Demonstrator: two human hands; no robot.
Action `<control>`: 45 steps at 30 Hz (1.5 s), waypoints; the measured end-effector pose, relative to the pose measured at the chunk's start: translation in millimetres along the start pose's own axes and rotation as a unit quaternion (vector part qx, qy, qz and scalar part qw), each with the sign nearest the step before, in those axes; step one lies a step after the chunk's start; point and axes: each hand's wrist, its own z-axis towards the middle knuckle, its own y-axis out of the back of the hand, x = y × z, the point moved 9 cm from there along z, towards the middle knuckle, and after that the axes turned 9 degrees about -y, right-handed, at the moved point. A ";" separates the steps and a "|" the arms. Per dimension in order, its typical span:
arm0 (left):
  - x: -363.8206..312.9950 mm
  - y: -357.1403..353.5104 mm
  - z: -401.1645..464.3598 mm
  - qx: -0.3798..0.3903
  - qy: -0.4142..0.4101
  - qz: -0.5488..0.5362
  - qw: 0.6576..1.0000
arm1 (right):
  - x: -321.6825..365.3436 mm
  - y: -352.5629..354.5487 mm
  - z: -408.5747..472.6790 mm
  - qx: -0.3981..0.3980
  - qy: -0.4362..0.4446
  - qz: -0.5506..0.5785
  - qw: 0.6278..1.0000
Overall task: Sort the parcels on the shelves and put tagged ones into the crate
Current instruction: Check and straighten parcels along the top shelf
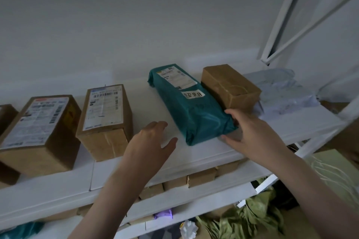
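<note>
Hands: the right hand (250,130) grips the near right corner of the teal parcel (191,106), fingers curled over the top edge and thumb low against the near end; the left hand (155,139) hangs spread and empty just left of the parcel's near end, touching nothing that can be seen. The teal parcel lies flat on the white shelf (147,103), angled from near right to far left, carrying a printed shipping label and a handwritten white tag (193,94) on top, so it is judged a candidate for the crate, which is not in view. A plain brown box (231,87) stands touching or just beside its right flank. Two labelled cardboard boxes (105,120) (38,132) sit well left. Pale plastic mailers (283,91) lie at the far right. Risks, as judged: the grip is on one corner only, and the glossy wrap may slide or stretch under the fingers, letting the long parcel sag or swing off the shelf edge toward the clutter below. Drawing it out could also drag the brown box along with it. Bringing the left hand under the near end would likely steady the lift.
</note>
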 end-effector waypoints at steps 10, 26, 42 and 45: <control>-26.6 -19.2 8.0 0.031 0.004 0.069 0.997 | 23.1 -30.5 24.0 0.053 0.079 0.027 0.995; -88.1 -19.3 -87.8 0.071 0.075 0.063 0.993 | 5.8 -3.2 -46.1 0.161 0.193 0.027 0.968; -85.3 -18.6 -37.6 -0.007 0.106 0.097 0.990 | 25.9 -16.6 -9.1 0.101 0.249 -0.045 0.962; -95.2 -12.4 -41.4 -0.040 0.099 0.089 0.990 | 25.5 -1.4 -13.2 0.065 0.257 -0.044 0.963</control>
